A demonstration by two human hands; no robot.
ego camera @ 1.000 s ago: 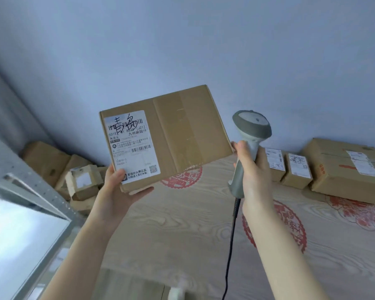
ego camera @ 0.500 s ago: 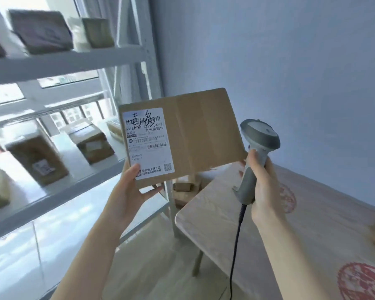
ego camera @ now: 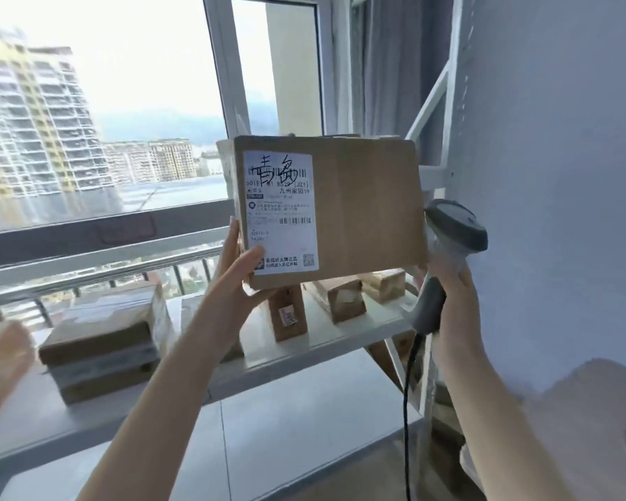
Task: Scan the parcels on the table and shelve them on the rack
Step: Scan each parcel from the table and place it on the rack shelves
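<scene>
A flat brown cardboard parcel (ego camera: 365, 207) with a white shipping label and handwritten black characters is raised in front of the white rack (ego camera: 315, 341). My left hand (ego camera: 241, 273) grips its lower left corner, thumb across the label. My right hand (ego camera: 452, 294) holds a grey corded barcode scanner (ego camera: 452, 226) by the handle, just right of the parcel, its head partly behind the parcel's edge. The rack shelf below the parcel carries several small brown parcels (ego camera: 340, 298) and a stack of flat ones (ego camera: 105, 338).
A corner of the wooden table (ego camera: 593, 410) with a red stamp pattern shows at the lower right. The blue-grey wall (ego camera: 557, 139) stands right of the rack. Behind the rack is a large window (ego camera: 105, 121) with a railing. The scanner cable (ego camera: 407, 410) hangs down.
My view has swung left from the table to the rack. Both hands kept their grips and carried the parcel and scanner up in front of the rack shelf.
</scene>
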